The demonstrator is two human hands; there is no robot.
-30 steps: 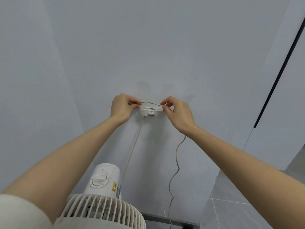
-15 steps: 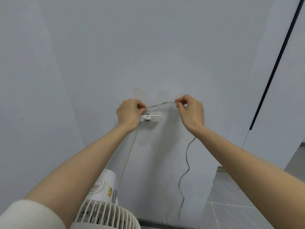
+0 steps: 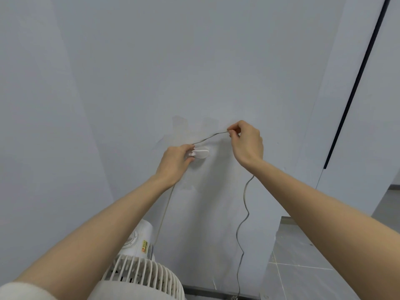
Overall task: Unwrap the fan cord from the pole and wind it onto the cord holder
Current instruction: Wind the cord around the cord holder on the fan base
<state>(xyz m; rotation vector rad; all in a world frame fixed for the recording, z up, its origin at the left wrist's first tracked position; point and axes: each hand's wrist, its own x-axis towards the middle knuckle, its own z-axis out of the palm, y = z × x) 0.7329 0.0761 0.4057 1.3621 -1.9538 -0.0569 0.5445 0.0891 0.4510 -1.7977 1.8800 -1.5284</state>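
Writing appears only on a small yellow and red sticker (image 3: 144, 245) on the white fan (image 3: 138, 263), below the left forearm; its characters are too small to read. No containers are in view. The left hand (image 3: 176, 162) presses its fingertips together on the left end of the white cord holder (image 3: 201, 154), which is fixed to the pale wall (image 3: 194, 61). The right hand (image 3: 246, 144), up and to the right of the holder, pinches the grey cord (image 3: 211, 137) between thumb and forefinger. The cord stretches from the left fingertips up to that pinch, then hangs in waves below the right wrist toward the floor. A paler stretch drops from under the left hand toward the fan. The fan's pole is hidden, its grille is cut off by the bottom edge, and the holder's left end is covered by fingers.
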